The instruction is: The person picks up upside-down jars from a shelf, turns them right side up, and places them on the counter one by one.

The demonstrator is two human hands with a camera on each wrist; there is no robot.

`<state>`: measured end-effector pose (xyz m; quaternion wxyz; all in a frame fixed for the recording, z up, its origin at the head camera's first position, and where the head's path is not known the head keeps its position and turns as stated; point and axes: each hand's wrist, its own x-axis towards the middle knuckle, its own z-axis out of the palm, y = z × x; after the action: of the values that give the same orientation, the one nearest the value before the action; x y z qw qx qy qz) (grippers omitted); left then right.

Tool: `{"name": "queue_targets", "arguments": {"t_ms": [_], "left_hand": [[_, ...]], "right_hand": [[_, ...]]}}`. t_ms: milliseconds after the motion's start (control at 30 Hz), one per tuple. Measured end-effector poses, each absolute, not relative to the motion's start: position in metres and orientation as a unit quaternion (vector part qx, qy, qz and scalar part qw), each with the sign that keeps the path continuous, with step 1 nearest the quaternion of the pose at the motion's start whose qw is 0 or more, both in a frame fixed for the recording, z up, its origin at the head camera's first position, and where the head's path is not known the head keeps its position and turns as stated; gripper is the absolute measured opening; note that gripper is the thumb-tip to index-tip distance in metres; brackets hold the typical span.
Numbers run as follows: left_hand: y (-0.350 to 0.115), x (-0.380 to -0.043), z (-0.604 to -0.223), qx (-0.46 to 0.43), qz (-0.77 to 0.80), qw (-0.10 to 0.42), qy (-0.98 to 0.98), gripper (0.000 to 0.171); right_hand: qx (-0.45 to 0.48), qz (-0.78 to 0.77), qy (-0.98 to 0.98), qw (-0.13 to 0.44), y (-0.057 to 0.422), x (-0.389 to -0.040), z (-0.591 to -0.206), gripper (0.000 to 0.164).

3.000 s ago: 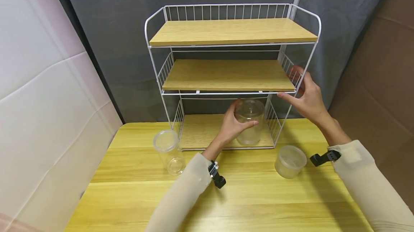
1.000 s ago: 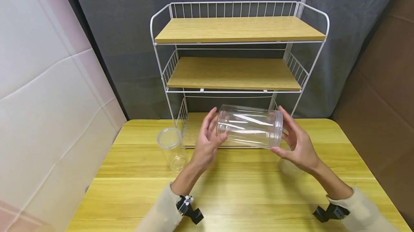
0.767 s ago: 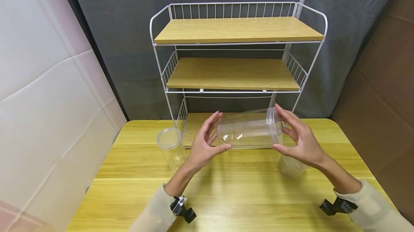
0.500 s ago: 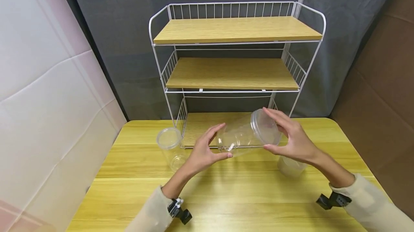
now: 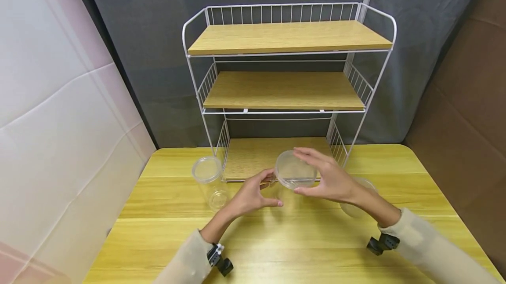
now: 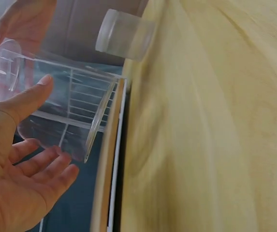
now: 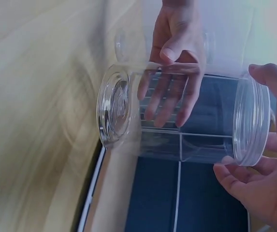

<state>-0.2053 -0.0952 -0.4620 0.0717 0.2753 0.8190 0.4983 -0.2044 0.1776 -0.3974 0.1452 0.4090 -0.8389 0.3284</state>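
A clear jar (image 7: pixel 215 111) with a screw lid is held in the air just in front of the rack's lowest shelf. My right hand (image 5: pixel 326 176) grips its lid end (image 5: pixel 295 170), thumb on one side and fingers on the other. The lid faces up toward the head view, so it hides most of the jar's body there. My left hand (image 5: pixel 249 196) is beside the jar's lower body, its thumb and fingers spread and fairly straight. In the left wrist view the jar (image 6: pixel 80 96) lies past the left thumb (image 6: pixel 34 94).
A white wire rack with wooden shelves (image 5: pixel 288 90) stands at the back of the wooden table (image 5: pixel 276 249). Another tall clear jar (image 5: pixel 207 183) stands by its left front corner. A short clear tub (image 5: pixel 359 209) sits at the right, partly behind the right forearm.
The jar came off the lowest shelf and was held sideways between both hands. Since then its lid end has swung left and toward the head camera, the right hand moving with it.
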Motion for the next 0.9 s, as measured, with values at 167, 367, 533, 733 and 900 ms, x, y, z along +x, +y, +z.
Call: {"name": "queue_targets", "arguments": {"t_ms": [167,367,533,733,900], "left_hand": [[-0.099,-0.206,-0.470,0.271,0.537,0.113,0.791,0.092],[-0.102,-0.207,-0.475,0.264,0.555,0.133,0.777,0.090],[-0.103,-0.210,-0.479,0.270,0.555,0.131,0.776,0.088],[-0.104,-0.212,-0.483,0.270,0.554,0.137,0.776,0.088],[-0.106,-0.213,-0.482,0.283,0.522,0.111,0.797,0.089]], "right_hand": [[0.391,0.334,-0.848,0.125,0.168,-0.204,-0.409,0.089],[0.382,0.349,-0.851,0.094,0.162,-0.204,-0.421,0.089],[0.375,0.341,-0.857,0.090,0.160,-0.206,-0.429,0.090],[0.368,0.340,-0.861,0.089,0.157,-0.206,-0.433,0.090],[0.372,0.323,-0.865,0.099,0.157,-0.207,-0.435,0.088]]}}
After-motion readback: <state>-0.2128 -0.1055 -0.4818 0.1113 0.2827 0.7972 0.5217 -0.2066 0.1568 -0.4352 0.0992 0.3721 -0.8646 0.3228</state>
